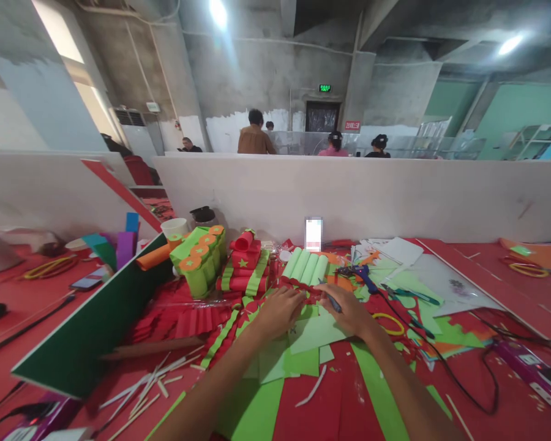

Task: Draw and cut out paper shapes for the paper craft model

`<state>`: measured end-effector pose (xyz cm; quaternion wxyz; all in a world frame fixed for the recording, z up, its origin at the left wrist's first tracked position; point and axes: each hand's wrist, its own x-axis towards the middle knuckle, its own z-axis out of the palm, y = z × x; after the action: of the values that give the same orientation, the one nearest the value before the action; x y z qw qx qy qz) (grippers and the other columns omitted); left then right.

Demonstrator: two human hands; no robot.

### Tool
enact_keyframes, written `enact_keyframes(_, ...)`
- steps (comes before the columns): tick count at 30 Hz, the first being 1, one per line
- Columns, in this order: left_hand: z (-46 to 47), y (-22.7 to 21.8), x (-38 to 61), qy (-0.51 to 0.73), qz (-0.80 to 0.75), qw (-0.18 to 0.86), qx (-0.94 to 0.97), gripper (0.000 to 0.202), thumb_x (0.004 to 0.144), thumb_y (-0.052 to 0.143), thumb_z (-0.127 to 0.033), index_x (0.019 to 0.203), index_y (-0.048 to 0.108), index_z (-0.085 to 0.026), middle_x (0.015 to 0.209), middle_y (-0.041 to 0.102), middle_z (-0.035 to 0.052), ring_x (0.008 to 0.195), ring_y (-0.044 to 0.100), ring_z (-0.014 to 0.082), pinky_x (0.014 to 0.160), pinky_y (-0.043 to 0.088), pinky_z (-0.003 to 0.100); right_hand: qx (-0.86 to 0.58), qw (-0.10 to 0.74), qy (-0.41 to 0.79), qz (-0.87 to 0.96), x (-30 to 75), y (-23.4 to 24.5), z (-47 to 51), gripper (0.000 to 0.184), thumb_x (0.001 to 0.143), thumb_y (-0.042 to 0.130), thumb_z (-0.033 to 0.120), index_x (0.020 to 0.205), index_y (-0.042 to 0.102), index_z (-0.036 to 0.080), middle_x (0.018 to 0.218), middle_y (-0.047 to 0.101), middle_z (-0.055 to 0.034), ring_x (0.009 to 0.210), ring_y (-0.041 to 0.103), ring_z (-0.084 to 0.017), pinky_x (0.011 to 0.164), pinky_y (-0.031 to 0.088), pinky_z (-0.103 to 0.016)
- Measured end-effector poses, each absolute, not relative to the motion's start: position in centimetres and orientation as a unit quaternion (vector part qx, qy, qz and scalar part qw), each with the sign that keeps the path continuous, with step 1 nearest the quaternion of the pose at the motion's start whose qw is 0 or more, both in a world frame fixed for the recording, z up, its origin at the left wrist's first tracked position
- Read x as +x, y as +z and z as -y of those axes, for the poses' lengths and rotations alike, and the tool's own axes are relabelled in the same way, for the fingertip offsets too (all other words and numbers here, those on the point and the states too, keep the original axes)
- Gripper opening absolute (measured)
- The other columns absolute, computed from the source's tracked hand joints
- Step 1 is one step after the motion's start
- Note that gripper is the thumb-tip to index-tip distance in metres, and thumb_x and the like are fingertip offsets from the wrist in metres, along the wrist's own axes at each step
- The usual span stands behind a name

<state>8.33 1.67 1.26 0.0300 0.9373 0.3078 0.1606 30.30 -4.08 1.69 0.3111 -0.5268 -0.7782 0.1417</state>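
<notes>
A worker's two hands meet over a red tabletop (324, 398) strewn with coloured paper. The right hand (346, 311) grips a dark, pen-like tool (334, 302) with its fingers curled; the left hand (281, 309) is just beside it, fingers bent over the work — from where I stand, I cannot tell whether they pinch anything. Pale green sheets (319, 335) lie beneath and between the hands, and a row of pale green paper rolls (308, 267) sits just beyond the fingertips, in front of an upright lit phone (313, 235). To the left stand a red paper bundle (242, 280) with green bands and star, and a green cluster (197, 269) topped with orange. A blue glue gun (366, 278) lies to the right, near green-handled cutters (413, 295) — and people sit or stand beyond the white partition (257, 190).
</notes>
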Motion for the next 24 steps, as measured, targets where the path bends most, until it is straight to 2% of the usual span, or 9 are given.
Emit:
enact_keyframes(2, -2.4, 0.9, 9.9, 0.146, -0.299, 0.012, 0.943, 0.032, 0.098, 0.039, -0.028, 0.119, 0.061, -0.018, 0.104, 0.066, 0.0102, 0.098, 0.057, 0.0229, 0.087, 0.042, 0.036, -0.523, 0.331, 0.125, 0.775, 30.6, 1.5, 3.9, 0.034, 0.098, 0.045, 0.040, 0.125, 0.059, 0.024, 0.110, 0.067, -0.0088, 0.102, 0.061, -0.024, 0.090, 0.046, -0.036)
enact_keyframes(5, -3.3, -0.1, 11.6, 0.125, -0.317, -0.009, 0.940, 0.027, 0.096, 0.042, -0.026, 0.100, 0.067, -0.015, 0.098, 0.065, 0.0116, 0.094, 0.057, 0.0243, 0.084, 0.042, 0.037, -0.525, 0.346, 0.106, 0.770, 31.2, 1.2, 3.6, 0.034, 0.098, 0.044, 0.041, 0.121, 0.062, 0.023, 0.109, 0.068, -0.0097, 0.104, 0.061, -0.025, 0.092, 0.046, -0.038)
enact_keyframes(7, -3.6, -0.8, 12.2, 0.112, -0.332, -0.013, 0.937, 0.023, 0.095, 0.044, -0.021, 0.094, 0.067, -0.014, 0.095, 0.065, 0.0117, 0.091, 0.057, 0.0240, 0.083, 0.042, 0.036, -0.525, 0.351, 0.099, 0.769, 31.5, 1.0, 3.4, 0.033, 0.098, 0.044, 0.041, 0.119, 0.063, 0.023, 0.109, 0.069, -0.0098, 0.104, 0.062, -0.025, 0.091, 0.046, -0.038)
enact_keyframes(12, -4.2, -1.1, 12.0, 0.108, -0.349, -0.021, 0.931, 0.020, 0.091, 0.047, -0.012, 0.105, 0.060, -0.016, 0.097, 0.066, 0.0105, 0.094, 0.057, 0.0246, 0.081, 0.042, 0.034, -0.520, 0.398, 0.110, 0.748, 31.3, 0.4, 3.2, 0.027, 0.096, 0.047, 0.038, 0.106, 0.067, 0.023, 0.099, 0.071, -0.0077, 0.096, 0.065, -0.024, 0.086, 0.048, -0.035)
enact_keyframes(14, -4.3, -0.9, 11.7, 0.099, -0.354, -0.024, 0.930, 0.023, 0.090, 0.046, -0.008, 0.110, 0.056, -0.015, 0.097, 0.065, 0.0107, 0.094, 0.056, 0.0254, 0.080, 0.042, 0.034, -0.525, 0.420, 0.144, 0.725, 31.1, 0.1, 3.2, 0.024, 0.095, 0.048, 0.037, 0.103, 0.065, 0.022, 0.084, 0.070, -0.0048, 0.080, 0.066, -0.021, 0.073, 0.049, -0.031)
enact_keyframes(17, -4.4, -0.5, 11.3, 0.086, -0.337, -0.029, 0.937, 0.023, 0.090, 0.045, -0.007, 0.111, 0.053, -0.013, 0.100, 0.064, 0.0122, 0.096, 0.056, 0.0265, 0.081, 0.042, 0.034, -0.523, 0.460, 0.217, 0.685, 30.8, -0.4, 3.1, 0.018, 0.093, 0.051, 0.037, 0.099, 0.058, 0.022, 0.071, 0.064, 0.0000, 0.061, 0.060, -0.016, 0.055, 0.045, -0.025)
enact_keyframes(20, -4.2, -0.4, 11.1, 0.072, -0.319, -0.035, 0.944, 0.021, 0.090, 0.044, -0.005, 0.107, 0.054, -0.013, 0.105, 0.062, 0.0130, 0.097, 0.055, 0.0257, 0.083, 0.042, 0.034, -0.510, 0.497, 0.260, 0.653, 30.7, -0.8, 2.9, 0.015, 0.091, 0.055, 0.036, 0.094, 0.055, 0.021, 0.071, 0.064, 0.0006, 0.063, 0.061, -0.016, 0.057, 0.046, -0.024)
enact_keyframes(24, -4.1, -0.3, 10.8, 0.060, -0.305, -0.045, 0.950, 0.019, 0.090, 0.041, -0.004, 0.100, 0.055, -0.013, 0.103, 0.059, 0.0129, 0.095, 0.055, 0.0247, 0.082, 0.042, 0.033, -0.513, 0.519, 0.264, 0.631, 31.0, -0.8, 2.5, 0.019, 0.087, 0.061, 0.039, 0.090, 0.060, 0.020, 0.071, 0.064, 0.0002, 0.063, 0.060, -0.016, 0.059, 0.045, -0.025)
